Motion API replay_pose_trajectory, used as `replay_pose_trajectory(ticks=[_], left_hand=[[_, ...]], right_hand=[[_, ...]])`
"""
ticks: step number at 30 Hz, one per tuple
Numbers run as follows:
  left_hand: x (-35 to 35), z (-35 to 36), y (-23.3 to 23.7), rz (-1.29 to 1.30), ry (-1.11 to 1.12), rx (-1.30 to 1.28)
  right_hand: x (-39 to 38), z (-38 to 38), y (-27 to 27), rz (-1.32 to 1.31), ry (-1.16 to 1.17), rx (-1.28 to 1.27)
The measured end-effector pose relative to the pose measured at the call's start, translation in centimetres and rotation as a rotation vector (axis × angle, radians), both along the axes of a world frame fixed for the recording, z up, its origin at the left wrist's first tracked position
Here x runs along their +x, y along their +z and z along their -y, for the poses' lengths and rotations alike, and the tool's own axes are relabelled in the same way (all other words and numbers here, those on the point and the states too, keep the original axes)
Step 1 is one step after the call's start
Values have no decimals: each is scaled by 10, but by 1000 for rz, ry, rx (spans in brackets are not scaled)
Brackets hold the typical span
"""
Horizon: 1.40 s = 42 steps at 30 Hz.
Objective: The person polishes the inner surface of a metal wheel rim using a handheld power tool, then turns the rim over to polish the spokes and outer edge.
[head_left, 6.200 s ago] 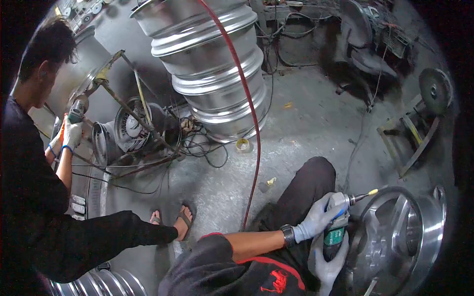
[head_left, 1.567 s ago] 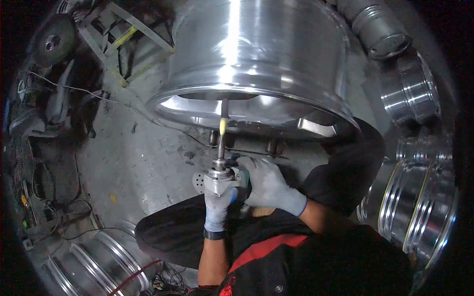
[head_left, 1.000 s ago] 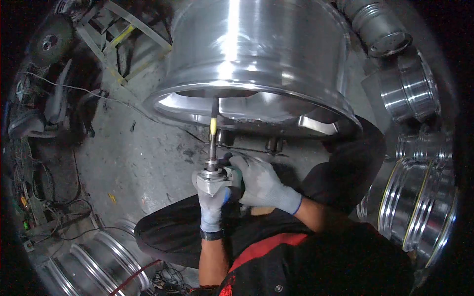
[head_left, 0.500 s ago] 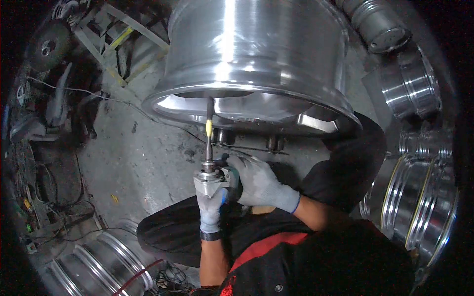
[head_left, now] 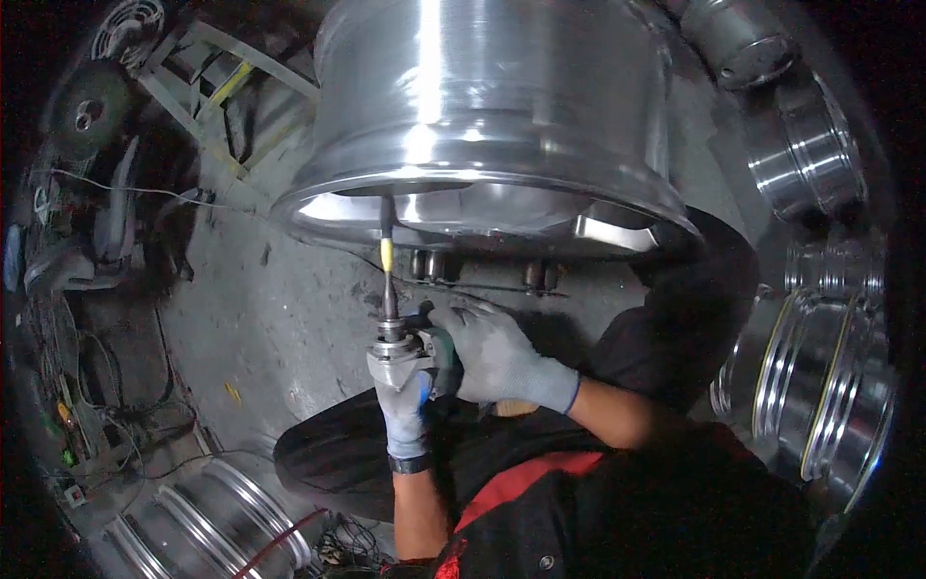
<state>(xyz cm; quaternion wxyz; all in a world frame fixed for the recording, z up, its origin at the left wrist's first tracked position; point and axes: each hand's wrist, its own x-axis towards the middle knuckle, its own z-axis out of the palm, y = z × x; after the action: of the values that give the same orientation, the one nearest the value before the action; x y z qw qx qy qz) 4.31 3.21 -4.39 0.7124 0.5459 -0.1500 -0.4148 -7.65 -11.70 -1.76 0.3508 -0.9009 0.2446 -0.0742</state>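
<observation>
A large, shiny metal wheel rim (head_left: 540, 106) fills the top middle, its lipped opening facing me. Both gloved hands hold an angle grinder (head_left: 394, 367) just below it. My left hand (head_left: 403, 415) is closed around the grinder from underneath, behind its metal head. My right hand (head_left: 492, 352) wraps the dark body from the right, its fingertips partly hidden. A long shaft (head_left: 389, 289) with a yellow band points up from the grinder. Its dark tip reaches inside the rim's lower left opening, so where exactly it touches is hidden.
Two short rollers (head_left: 429, 265) sit under the rim. More wheel rims stand on the right (head_left: 805, 386) and at lower left (head_left: 207, 521). A metal frame (head_left: 227, 92) lies at upper left. Cables (head_left: 347, 540) tangle on the floor, and my bent legs (head_left: 338, 449) flank the work.
The grinder and both hands have shifted slightly left along the rim's opening. The whole view has also moved a little. The grip on the grinder is unchanged.
</observation>
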Motion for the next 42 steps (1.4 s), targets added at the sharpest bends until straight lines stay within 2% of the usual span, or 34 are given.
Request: replay_pose_trajectory(ticks=[2,6,8,12,14,15,17,18,20,24,26,28,29,30,31,33,35,37,38,39,41,42], left_hand=[[-3,-1,-4,136,-51,200],[-3,0,-12,138,-77,181],[-5,-1,-4,79,61,211],[2,-3,-14,125,-5,176],[5,1,-17,488,-163,304],[3,-1,-16,485,-162,304],[1,-8,-13,138,-38,233],[2,-8,-14,143,-35,238],[4,-7,-17,-109,51,26],[1,1,9,-16,2,84],[1,-2,-4,202,-67,225],[9,-13,-32,135,-75,215],[12,-21,-46,72,-82,206],[12,-8,-22,242,-113,155],[10,-6,-17,245,-113,160],[7,-4,-12,-52,61,59],[13,-13,-24,-97,31,-1],[17,-10,-32,131,-55,229],[9,-14,-35,275,-31,309],[4,-9,-25,271,-30,308],[-2,-1,-14,183,41,240],[2,1,-15,232,12,167]], right_hand=[[-10,0,-3,-2,-15,13],[-9,2,2,-26,3,62],[-6,1,2,-16,20,54],[-10,0,0,-26,17,31],[-12,-1,-4,-23,-1,44],[-13,0,-5,-18,-16,58],[-8,-1,-3,-1,-5,28],[-5,-2,-2,20,2,-1],[3,-1,0,25,28,33],[-2,0,3,-1,13,76],[-8,-3,-3,60,-24,26],[-9,-3,-2,124,-59,-24],[-6,-1,4,42,-28,39],[-3,-1,7,-37,5,103],[0,-2,8,-34,6,107],[5,-2,9,14,43,1],[3,-4,3,9,22,47],[-2,-7,-2,-3,6,92],[-7,-7,-5,-14,-10,33],[-10,-7,-6,-23,-26,-27],[-8,-6,-4,-38,-6,2],[-5,-6,-3,-48,11,33]])
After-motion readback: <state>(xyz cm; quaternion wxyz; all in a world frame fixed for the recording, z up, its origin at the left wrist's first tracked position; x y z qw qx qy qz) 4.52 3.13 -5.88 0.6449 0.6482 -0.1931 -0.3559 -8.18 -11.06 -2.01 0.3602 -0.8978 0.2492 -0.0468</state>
